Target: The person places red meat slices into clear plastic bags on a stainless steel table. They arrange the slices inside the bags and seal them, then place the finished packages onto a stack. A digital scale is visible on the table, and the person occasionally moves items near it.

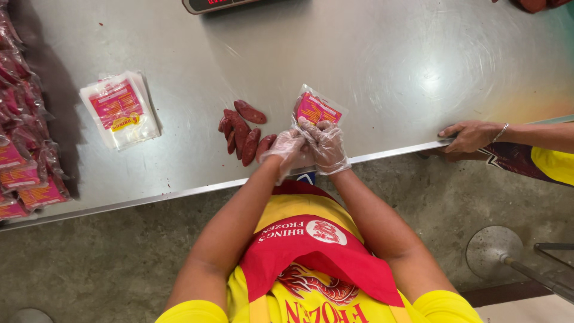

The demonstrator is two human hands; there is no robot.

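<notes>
At the far left of the steel table (pixel 382 66), well away from the grip, filled red packets (pixel 24 161) lie heaped along the edge; they overlap too much to count. Nearer, still well left of the hands, sits one small stack of empty printed pouches (pixel 119 109), clear plastic with pink and yellow labels, fanned slightly so the number in it cannot be told. Just left of the grip lies a cluster of dark red sausages (pixel 242 131), about six, most with their long axes running roughly away from the person, the topmost one tilted across the others. The left hand (pixel 284 149), in a thin clear glove, is closed on the lower edge of a single pouch (pixel 317 109); the right hand (pixel 327 145), gloved likewise, pinches the same edge, the two hands touching each other. The pouch stands out from the fingers with its long axis slanting away from the person and a little to the right, label face up, its free end pointing toward the far side of the table. To the right of the grip, well apart, another person's bare hand (pixel 469 135) with a wrist bracelet rests on the table's near edge.
</notes>
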